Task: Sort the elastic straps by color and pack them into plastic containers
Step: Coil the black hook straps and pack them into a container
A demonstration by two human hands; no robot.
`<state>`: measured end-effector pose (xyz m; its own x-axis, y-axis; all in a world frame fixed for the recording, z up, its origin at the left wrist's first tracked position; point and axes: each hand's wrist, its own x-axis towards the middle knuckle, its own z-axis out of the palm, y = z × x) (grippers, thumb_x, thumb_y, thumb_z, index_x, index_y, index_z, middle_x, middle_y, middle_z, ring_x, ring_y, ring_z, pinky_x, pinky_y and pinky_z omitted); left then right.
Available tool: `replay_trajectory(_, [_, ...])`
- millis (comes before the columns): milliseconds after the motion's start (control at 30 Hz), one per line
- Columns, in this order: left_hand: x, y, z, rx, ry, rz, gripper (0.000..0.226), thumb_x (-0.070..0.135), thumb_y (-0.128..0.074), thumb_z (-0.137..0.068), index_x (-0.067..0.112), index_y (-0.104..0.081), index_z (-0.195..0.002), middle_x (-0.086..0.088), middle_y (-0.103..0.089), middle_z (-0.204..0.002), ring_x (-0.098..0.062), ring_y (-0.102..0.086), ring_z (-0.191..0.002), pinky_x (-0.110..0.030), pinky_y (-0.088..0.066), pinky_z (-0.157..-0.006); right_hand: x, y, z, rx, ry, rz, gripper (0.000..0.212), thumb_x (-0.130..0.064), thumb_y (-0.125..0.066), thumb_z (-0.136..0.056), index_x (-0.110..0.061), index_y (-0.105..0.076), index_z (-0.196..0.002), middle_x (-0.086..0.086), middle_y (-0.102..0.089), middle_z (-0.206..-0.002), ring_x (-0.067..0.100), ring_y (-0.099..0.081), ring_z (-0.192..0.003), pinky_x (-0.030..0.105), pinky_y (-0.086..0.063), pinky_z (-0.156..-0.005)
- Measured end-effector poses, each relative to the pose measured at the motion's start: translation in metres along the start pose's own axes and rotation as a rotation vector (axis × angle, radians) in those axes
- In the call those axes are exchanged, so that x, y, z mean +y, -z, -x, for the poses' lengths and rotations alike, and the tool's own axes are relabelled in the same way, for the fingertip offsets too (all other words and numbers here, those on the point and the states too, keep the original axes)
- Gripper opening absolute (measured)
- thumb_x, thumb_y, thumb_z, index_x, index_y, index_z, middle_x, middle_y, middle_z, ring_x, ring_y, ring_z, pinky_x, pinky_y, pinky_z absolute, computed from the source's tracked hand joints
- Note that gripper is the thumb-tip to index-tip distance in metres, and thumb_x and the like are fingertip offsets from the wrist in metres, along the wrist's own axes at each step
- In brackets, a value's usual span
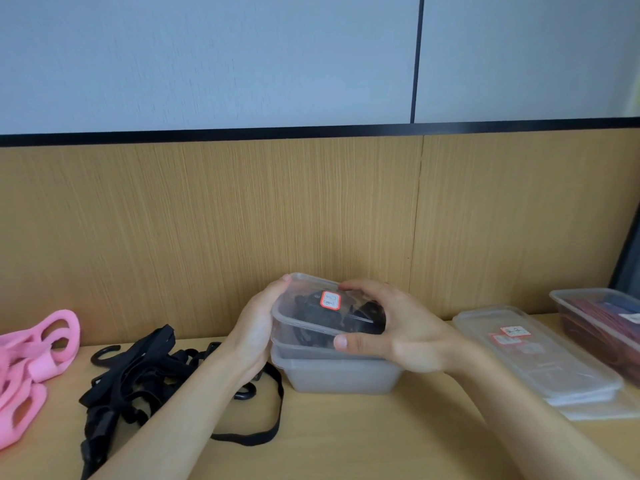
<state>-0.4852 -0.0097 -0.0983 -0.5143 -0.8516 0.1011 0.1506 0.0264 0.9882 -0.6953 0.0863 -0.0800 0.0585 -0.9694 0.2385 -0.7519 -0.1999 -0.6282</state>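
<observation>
A clear lidded plastic container with black straps inside and a red-edged label on its lid is tilted on top of an empty clear container. My left hand grips its left end, and my right hand grips its right end, thumb on the front wall. A tangle of black elastic straps with hooks lies on the table to the left. Pink straps lie at the far left edge.
Long clear containers with labelled lids are stacked at the right. Behind them a clear container holding red straps stands at the far right. A wooden wall panel rises right behind the table.
</observation>
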Motion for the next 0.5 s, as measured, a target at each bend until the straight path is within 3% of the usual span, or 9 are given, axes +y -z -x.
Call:
replay_trajectory(367, [-0.0017,-0.0001,0.0005,0.015,-0.011,-0.043,0.069,0.063,-0.023,-0.104,0.022,-0.077,-0.112,-0.01,-0.075,-0.117,-0.024,-0.071,-0.11,-0.04,-0.05,-0.091,-0.0013,-0.0009,0.0003,0.099,0.087,0.026,0.091,-0.079,-0.072,-0.056,-0.041,-0.051,-0.137,-0.024,-0.056,-0.121,0.004,-0.053,-0.115,0.035,-0.047,-0.101])
replay_trajectory(500, [-0.0008,-0.0011,0.0008,0.029,-0.025,-0.069,0.062,0.057,-0.026,-0.106,0.024,-0.078,-0.111,-0.008,-0.075,-0.116,-0.023,-0.07,-0.11,-0.038,-0.051,-0.09,0.0006,0.002,0.0014,0.156,0.131,0.048,0.087,-0.08,-0.071,-0.059,-0.046,-0.05,-0.136,-0.032,-0.053,-0.124,-0.001,-0.047,-0.121,0.035,-0.043,-0.105])
